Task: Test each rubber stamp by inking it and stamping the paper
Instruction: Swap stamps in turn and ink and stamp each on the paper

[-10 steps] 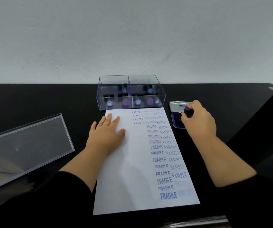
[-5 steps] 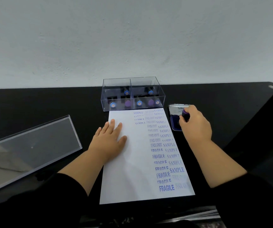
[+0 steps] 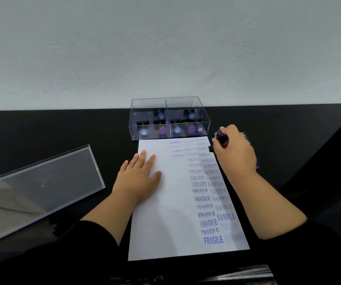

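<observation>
A white sheet of paper (image 3: 171, 212) lies on the black table, its right half covered with blue SAMPLE, FAX OUT and FRAGILE prints. My left hand (image 3: 138, 177) rests flat on the sheet's upper left, fingers straight. My right hand (image 3: 235, 153) grips a rubber stamp with a purple knob (image 3: 221, 136) just off the paper's top right corner. That hand hides most of the ink pad (image 3: 256, 164); only a sliver shows. A clear box (image 3: 168, 118) behind the paper holds several more stamps with blue and purple knobs.
The clear box lid (image 3: 40, 188) lies tilted at the left of the black table (image 3: 62, 130). A white wall rises right behind the table. A dark edge runs along the far right.
My right hand has lifted the stamp off the ink pad and moved it left toward the paper's top right corner. My left hand stays flat on the sheet.
</observation>
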The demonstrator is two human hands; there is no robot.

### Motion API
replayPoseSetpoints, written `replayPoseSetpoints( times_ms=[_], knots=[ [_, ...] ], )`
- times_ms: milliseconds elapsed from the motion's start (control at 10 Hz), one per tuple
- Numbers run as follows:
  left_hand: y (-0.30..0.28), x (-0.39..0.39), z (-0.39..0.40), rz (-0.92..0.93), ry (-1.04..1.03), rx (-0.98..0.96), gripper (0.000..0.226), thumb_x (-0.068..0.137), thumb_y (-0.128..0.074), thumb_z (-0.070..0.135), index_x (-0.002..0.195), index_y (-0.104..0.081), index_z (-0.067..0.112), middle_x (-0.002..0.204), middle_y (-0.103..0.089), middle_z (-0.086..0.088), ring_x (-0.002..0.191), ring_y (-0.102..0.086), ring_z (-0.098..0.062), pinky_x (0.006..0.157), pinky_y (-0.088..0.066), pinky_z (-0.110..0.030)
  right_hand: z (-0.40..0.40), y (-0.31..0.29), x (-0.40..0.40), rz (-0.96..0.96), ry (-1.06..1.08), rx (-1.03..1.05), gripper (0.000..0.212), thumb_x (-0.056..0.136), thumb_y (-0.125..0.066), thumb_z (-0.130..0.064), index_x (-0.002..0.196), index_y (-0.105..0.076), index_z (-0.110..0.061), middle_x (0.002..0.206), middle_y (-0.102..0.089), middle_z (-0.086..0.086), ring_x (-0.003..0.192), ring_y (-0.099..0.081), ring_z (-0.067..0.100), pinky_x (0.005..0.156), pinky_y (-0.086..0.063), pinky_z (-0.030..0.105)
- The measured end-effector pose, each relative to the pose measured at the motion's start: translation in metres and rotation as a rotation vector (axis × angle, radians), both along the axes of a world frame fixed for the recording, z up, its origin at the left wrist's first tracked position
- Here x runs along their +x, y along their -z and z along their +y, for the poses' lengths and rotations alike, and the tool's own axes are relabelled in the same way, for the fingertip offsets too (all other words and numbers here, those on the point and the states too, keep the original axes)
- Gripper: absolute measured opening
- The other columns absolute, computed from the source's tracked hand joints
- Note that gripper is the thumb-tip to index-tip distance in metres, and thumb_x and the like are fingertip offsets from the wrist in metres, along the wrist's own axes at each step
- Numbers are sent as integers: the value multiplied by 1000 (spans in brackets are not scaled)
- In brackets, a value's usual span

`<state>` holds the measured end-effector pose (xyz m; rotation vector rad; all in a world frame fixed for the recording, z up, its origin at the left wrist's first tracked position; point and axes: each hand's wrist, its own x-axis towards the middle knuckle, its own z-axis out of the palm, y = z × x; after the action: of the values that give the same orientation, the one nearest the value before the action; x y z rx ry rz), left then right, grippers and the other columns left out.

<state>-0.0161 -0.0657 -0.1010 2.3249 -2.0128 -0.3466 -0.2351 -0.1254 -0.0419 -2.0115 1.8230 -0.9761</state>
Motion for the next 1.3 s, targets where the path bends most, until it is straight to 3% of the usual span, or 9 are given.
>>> replayPoseSetpoints(
  times_ms=[100,200,400,600,1300],
  knots=[
    [0,0,0,11,-3,-4,57,100,-18,49,152,0,33,159,13,7,146,11,-11,117,8,-33,0,2,21,-36,-63,-14,20,92,-54,-29,110,-50,-20,100,-60,0,80,-56,18,65,-49,34],
    [0,0,0,22,-10,-10,57,100,-19,49,152,0,34,159,13,7,146,11,-10,116,8,-32,0,7,39,-60,-119,-7,21,92,-56,-28,111,-53,-21,99,-59,-1,78,-53,16,63,-39,27],
    [3,3,-3,18,-10,-7,57,100,-19,50,151,1,35,158,14,8,145,12,-9,116,8,-32,2,21,62,-91,-173,10,24,90,-59,-26,112,-56,-17,101,-60,-2,85,-57,19,72,-47,32],
    [4,4,-4,9,-2,3,57,100,-18,51,151,2,36,158,16,8,145,13,-9,117,9,-33,2,35,67,-42,-190,45,23,91,-57,-29,113,-56,-20,101,-61,-7,77,-47,9,65,-34,24],
    [3,4,-4,23,2,9,58,99,-18,51,151,2,35,158,15,7,145,13,-10,116,9,-34,3,40,74,45,-193,25,16,91,-56,-25,105,-56,-19,99,-62,-2,84,-57,22,69,-48,34]
  ],
)
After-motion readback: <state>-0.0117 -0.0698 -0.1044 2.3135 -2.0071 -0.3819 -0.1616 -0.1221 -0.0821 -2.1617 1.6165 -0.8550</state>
